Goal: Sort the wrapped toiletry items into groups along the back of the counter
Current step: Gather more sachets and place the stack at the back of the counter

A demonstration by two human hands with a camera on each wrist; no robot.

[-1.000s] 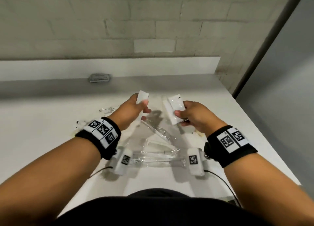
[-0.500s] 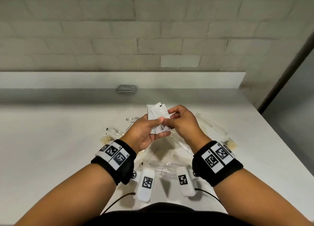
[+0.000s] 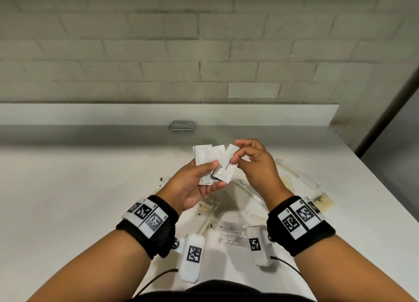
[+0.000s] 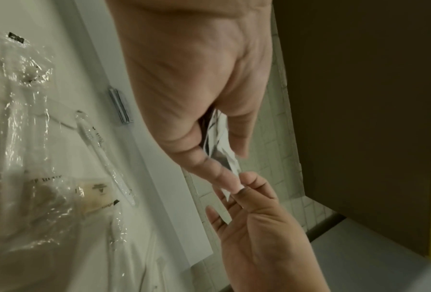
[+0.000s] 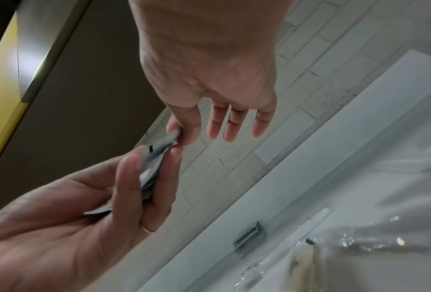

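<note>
- While the left hand point(image 3: 195, 183) is raised above the counter point(image 3: 79, 188), it grips a fanned sheaf of white sachets point(image 3: 204, 158), thumb laid across their faces and fingers curled behind.
- Right hand point(image 3: 256, 165): thumb and forefinger pinch the upper corner of the front sachet, the toothpaste sachet point(image 3: 226, 165) — its printed word is legible in the head view; the remaining fingers hang loose and hold nothing.
- Toothpaste sachet: tilted, its lower end lying among the sheaf by the left thumb, so both hands touch it.
- Left-wrist view: the sachets appear edge-on between thumb and fingers of the left hand point(image 4: 196, 89); the right hand point(image 4: 259, 227) meets them from below at the fingertips point(image 4: 244, 189).
- Right-wrist view: the right hand point(image 5: 209, 79) pinches one corner of the sachets point(image 5: 154, 158), with three fingers held straight and apart; the left hand point(image 5: 71, 217) cups the rest.
- Back of the counter, against the white upstand point(image 3: 136, 113): a small flat stack of grey packets point(image 3: 183, 126), well apart from both hands.
- Beneath and around the hands — a loose scatter of clear-wrapped items point(image 3: 231, 233) on the counter, including a wrapped toothbrush point(image 4: 104, 158), a wrapped comb point(image 3: 297, 174) on the right side, and a tan packet point(image 3: 324, 202) near the right wrist.
- Each wrist carries a black band point(image 3: 156, 229) with printed square markers and a white camera unit point(image 3: 192, 258) hanging below it.
- Behind the counter: a wall of pale brick-pattern tiles point(image 3: 204, 52).
</note>
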